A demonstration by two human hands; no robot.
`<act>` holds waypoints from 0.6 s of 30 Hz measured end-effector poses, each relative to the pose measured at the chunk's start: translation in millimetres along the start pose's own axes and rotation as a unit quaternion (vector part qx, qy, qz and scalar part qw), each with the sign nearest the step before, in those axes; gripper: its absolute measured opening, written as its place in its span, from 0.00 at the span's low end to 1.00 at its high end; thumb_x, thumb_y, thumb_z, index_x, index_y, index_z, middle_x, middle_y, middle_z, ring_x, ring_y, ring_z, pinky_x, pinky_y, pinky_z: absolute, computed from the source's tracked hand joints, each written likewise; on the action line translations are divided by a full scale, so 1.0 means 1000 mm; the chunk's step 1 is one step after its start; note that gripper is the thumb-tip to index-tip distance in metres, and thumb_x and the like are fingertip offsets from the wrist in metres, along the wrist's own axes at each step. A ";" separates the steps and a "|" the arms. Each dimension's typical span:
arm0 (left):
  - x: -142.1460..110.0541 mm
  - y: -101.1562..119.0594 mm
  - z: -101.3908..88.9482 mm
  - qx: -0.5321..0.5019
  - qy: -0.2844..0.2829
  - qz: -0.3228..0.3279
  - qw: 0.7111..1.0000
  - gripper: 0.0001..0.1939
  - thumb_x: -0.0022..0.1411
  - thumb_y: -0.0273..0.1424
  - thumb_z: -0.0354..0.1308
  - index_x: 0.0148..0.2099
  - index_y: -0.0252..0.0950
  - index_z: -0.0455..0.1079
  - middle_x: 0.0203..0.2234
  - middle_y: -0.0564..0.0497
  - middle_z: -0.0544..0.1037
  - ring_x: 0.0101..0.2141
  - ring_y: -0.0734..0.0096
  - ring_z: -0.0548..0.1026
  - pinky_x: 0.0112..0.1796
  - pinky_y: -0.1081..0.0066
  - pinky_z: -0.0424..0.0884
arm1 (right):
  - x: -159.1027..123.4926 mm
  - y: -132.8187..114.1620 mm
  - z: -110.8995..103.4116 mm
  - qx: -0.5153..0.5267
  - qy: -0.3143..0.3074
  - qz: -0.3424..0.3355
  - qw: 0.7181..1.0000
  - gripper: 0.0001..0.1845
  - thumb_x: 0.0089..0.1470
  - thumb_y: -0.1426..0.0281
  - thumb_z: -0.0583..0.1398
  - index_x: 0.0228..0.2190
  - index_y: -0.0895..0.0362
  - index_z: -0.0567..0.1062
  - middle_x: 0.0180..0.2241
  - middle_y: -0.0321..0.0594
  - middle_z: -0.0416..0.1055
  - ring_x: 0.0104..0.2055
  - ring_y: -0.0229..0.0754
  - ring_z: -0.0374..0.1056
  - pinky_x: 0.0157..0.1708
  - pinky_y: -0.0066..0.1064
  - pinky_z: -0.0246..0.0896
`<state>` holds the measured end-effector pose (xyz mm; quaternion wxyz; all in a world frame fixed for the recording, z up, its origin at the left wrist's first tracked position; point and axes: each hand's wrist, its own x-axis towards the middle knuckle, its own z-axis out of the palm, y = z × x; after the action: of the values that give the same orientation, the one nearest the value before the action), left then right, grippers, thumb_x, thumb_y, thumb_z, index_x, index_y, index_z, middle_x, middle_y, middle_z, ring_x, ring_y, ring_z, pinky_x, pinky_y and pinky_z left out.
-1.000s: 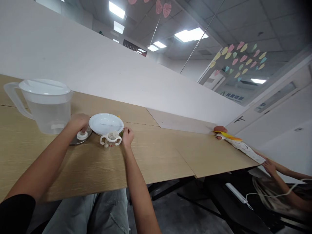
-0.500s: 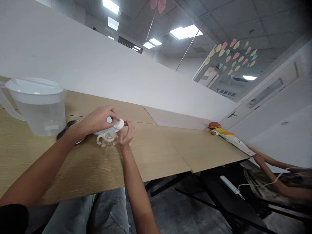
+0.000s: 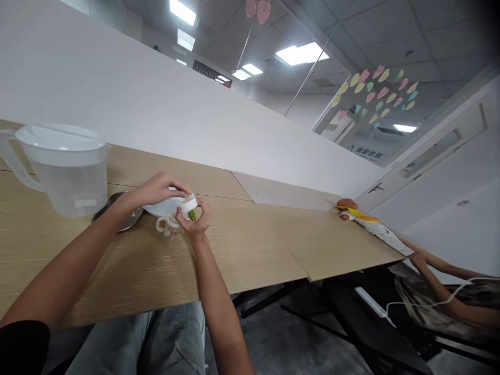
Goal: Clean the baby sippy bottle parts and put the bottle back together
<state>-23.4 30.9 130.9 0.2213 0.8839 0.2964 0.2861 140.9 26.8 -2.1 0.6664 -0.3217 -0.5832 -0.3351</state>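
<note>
Between both hands is a white bottle collar (image 3: 190,203), held just above a clear two-handled baby bottle (image 3: 172,223) with red print. My right hand (image 3: 198,221) grips the collar around its rim with thumb and fingers. From above, my left hand (image 3: 159,188) is closed, its fingertips pinching a small pale part at the collar's top, probably the teat; the fingers partly hide it. A small green piece (image 3: 192,214) shows just below the collar, its kind unclear. The bottle stands upright on the table, partly covered by my right hand. Behind it lies a white plate (image 3: 158,209).
A lidded clear pitcher (image 3: 72,179) of water stands at left on the wooden table (image 3: 250,245). Under my left forearm is a metal tray (image 3: 130,221). At far right, another person's hands (image 3: 419,260) touch a patterned cloth (image 3: 385,237) near orange and yellow items (image 3: 353,208).
The collar has tipped from facing me to lying more level, slightly lower. My right hand has shifted left and wrapped round it. The green piece now shows.
</note>
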 end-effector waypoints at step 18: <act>0.011 -0.044 0.011 -0.089 -0.092 -0.038 0.991 0.20 0.55 0.44 0.59 0.42 0.37 0.81 0.39 0.50 0.83 0.42 0.63 0.77 0.45 0.72 0.70 | 0.003 -0.004 -0.006 -0.068 -0.046 -0.006 0.997 0.20 0.50 0.53 0.60 0.36 0.55 0.67 0.24 0.37 0.66 0.24 0.41 0.64 0.25 0.35 0.61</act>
<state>-26.7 67.2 101.8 0.3363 0.8713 0.2813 0.2205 141.4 19.1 0.4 0.6137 -0.3778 -0.5911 -0.3623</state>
